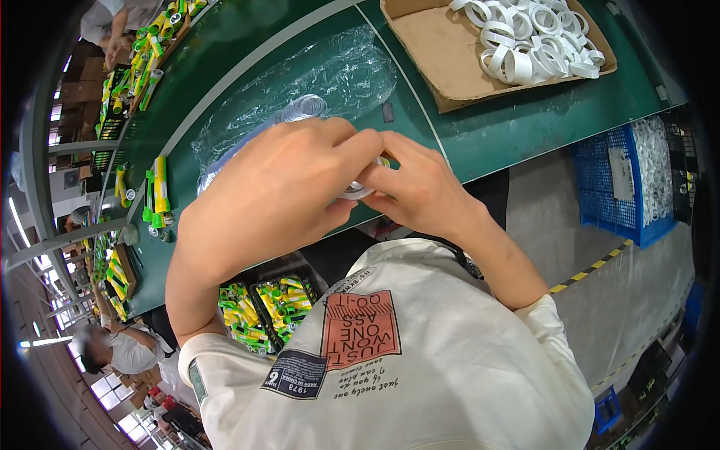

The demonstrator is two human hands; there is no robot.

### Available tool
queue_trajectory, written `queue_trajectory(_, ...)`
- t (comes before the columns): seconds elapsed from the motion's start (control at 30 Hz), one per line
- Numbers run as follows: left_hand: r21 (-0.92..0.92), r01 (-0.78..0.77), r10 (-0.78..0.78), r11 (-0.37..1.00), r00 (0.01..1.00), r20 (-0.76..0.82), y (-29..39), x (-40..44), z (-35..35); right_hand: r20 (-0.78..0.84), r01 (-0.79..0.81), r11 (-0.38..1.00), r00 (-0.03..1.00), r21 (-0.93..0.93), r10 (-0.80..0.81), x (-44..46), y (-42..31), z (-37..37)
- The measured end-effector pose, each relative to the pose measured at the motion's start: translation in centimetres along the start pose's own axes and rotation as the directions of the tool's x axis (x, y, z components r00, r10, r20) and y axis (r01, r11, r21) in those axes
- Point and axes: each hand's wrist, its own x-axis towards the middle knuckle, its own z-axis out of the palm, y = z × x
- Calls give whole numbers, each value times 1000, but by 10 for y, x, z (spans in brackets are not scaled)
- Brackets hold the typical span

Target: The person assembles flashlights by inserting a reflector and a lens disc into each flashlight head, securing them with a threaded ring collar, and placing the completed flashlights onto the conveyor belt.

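Observation:
My left hand (pixel 277 180) and my right hand (pixel 420 180) meet above the near edge of the green table (pixel 487 139). Between their fingertips is a small white ring-shaped part (pixel 360 190), with a bit of yellow-green showing beside it. Fingers of both hands are pinched around this part, and much of it is hidden. Behind my left hand lies a clear plastic bag (pixel 337 67) with a stack of clear round pieces (pixel 304 107) on it.
A cardboard tray of white rings (pixel 442 75) stands at the far right. Yellow-green tubes (pixel 160 187) lie at the left, with more in black crates (pixel 281 307) below. A blue crate (pixel 611 180) stands right. Co-workers (pixel 131 349) are at the left.

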Motion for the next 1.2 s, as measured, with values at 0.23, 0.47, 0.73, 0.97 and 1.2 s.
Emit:
queue_trajectory(0.23,-17,-73,73,997,997,-11,-4,1,3,-43,25,999,999,42,-24,-1,4,4)
queue_trajectory(0.47,-2,-106,106,994,994,-26,-6,-1,4,-62,26,999,998,32,-24,-1,3,5)
queue_trajectory(0.73,-54,-68,67,996,998,-9,-5,-1,3,-53,19,1000,998,24,-17,-1,2,4)
queue_trajectory(0.97,-5,-121,121,993,993,-10,-10,-1,6,-55,24,1000,998,17,-23,-2,4,6)
queue_trajectory(1.2,38,78,-80,996,996,43,-1,2,1,-18,-29,1000,999,-7,29,6,-8,0)
